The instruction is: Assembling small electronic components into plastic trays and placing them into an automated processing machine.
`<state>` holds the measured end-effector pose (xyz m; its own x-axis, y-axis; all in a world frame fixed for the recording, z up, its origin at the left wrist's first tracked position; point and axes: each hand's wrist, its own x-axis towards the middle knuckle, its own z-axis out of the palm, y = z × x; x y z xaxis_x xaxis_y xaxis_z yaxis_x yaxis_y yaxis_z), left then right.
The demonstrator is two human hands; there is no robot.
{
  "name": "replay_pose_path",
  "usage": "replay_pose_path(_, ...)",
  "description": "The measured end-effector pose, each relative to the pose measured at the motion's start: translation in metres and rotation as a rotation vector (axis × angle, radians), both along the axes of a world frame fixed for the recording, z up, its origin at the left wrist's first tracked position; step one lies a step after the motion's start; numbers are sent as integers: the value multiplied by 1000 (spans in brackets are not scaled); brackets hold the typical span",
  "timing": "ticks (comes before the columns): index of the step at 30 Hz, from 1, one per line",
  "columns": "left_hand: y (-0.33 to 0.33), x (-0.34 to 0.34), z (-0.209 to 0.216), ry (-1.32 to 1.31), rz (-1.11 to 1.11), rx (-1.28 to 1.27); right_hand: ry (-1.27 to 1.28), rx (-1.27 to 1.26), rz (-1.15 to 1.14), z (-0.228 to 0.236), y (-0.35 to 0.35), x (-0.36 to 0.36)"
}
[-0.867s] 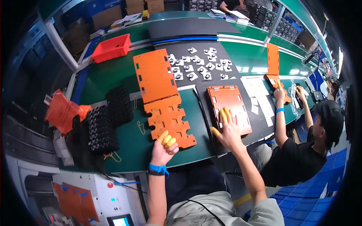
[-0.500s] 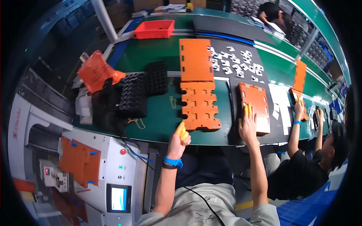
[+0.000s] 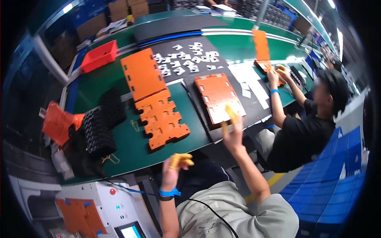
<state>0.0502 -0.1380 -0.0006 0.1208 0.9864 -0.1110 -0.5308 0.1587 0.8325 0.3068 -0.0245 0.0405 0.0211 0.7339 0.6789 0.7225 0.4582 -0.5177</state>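
My right hand [image 3: 234,133], with yellow finger covers, reaches over the near edge of a closed orange fixture case [image 3: 220,97]. Its fingers are apart; one lies over the glossy top and another hangs by the near side. My left hand [image 3: 173,168], also in yellow finger covers, hovers off the table's front edge, fingers loosely bent with nothing visible in them. Nearest to it lies an opened orange fixture: a notched lower tray [image 3: 160,119] and, beyond it, a flat slotted lid [image 3: 143,74].
Many small white parts [image 3: 186,59] lie on a dark mat, with white sheets [image 3: 250,85] beside it. At left are black trays [image 3: 98,133], an orange bag [image 3: 58,123] and a red bin [image 3: 99,55]. A co-worker [image 3: 305,127] handles another orange fixture at right. A white machine [image 3: 99,202] stands lower left.
The view has turned right, so the table appears shifted left. My left hand has come away from the open tray's near corner. My right hand has slid toward the closed case's near edge.
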Motion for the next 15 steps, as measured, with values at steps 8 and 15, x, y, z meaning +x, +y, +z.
replay_pose_path(8,18,134,-65,113,-886,-149,54,-222,-206,-39,121,168)
replay_pose_path(15,44,147,-86,272,-882,-278,-516,-242,-111,-70,243,200)
